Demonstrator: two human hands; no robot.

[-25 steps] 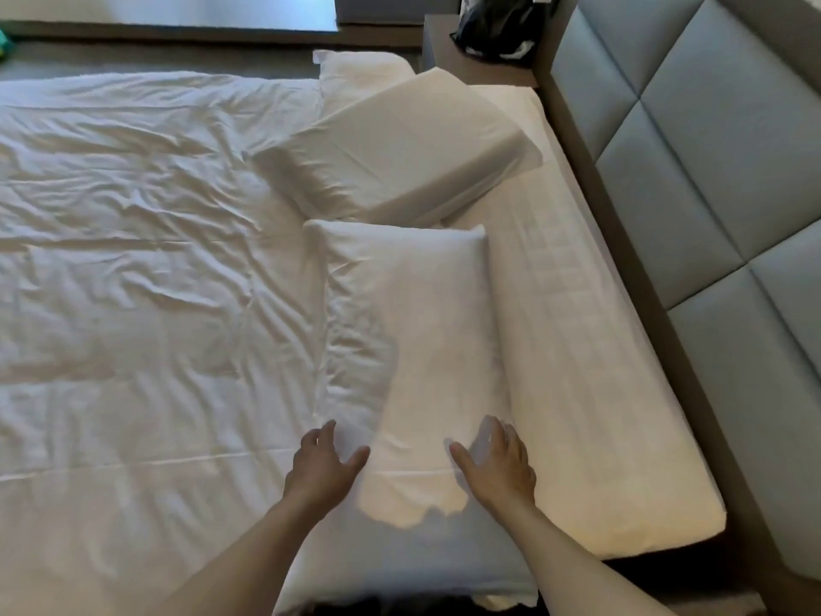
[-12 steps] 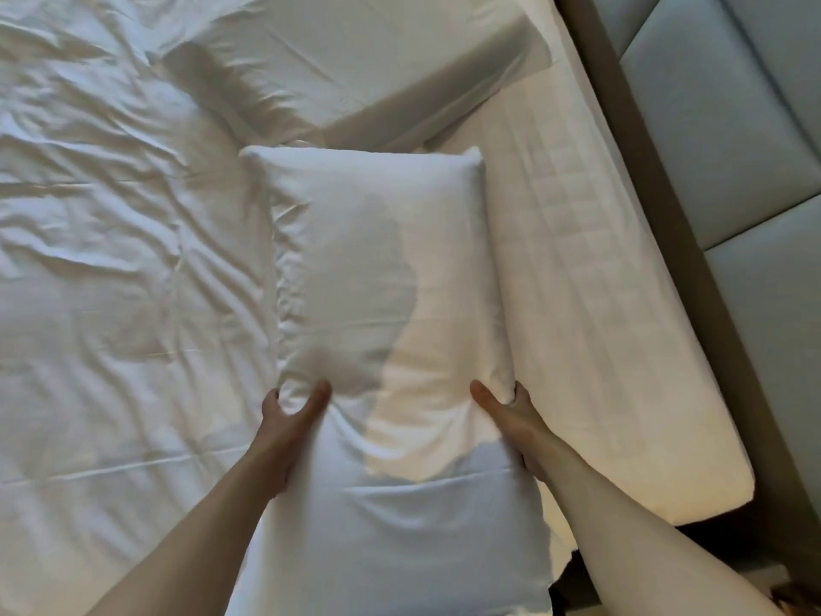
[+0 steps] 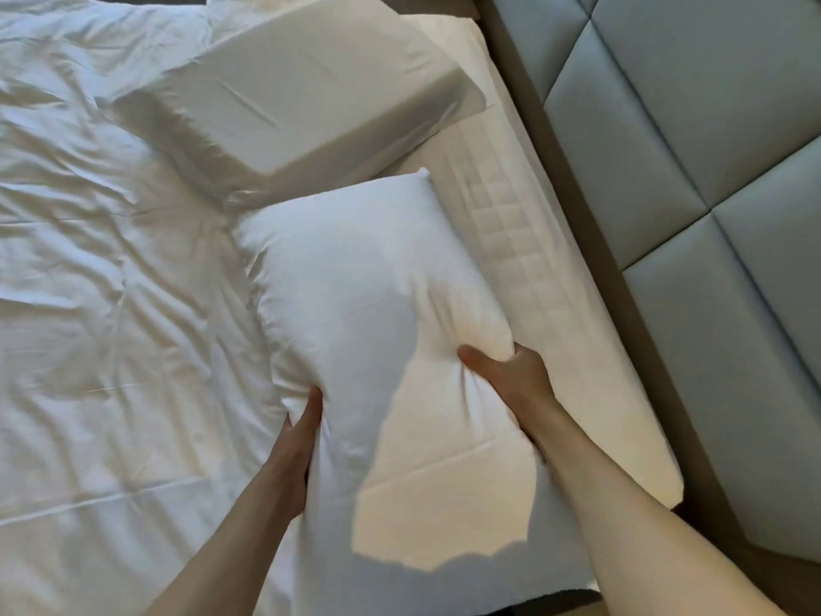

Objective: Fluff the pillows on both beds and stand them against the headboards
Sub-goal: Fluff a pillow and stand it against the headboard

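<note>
A soft white pillow (image 3: 355, 277) lies lengthwise on the bed in front of me, its near part squeezed between both hands. My left hand (image 3: 298, 442) grips its left edge. My right hand (image 3: 511, 375) pinches its right edge, thumb on top, and the fabric bunches there. Beyond it a second, blocky white pillow (image 3: 302, 100) lies flat and askew. A third pillow's corner (image 3: 226, 11) shows at the top edge. The grey padded headboard (image 3: 693, 180) runs along the right side, apart from all pillows.
A rumpled white duvet (image 3: 97, 282) covers the bed to the left. A strip of bare quilted mattress (image 3: 524, 242) lies between the pillows and the headboard. A dark gap (image 3: 591, 224) separates mattress and headboard.
My hands went from resting open on the pillow's near end to gripping its two side edges. The pillow has swung and shifted toward the headboard side, its far end lifted slightly.
</note>
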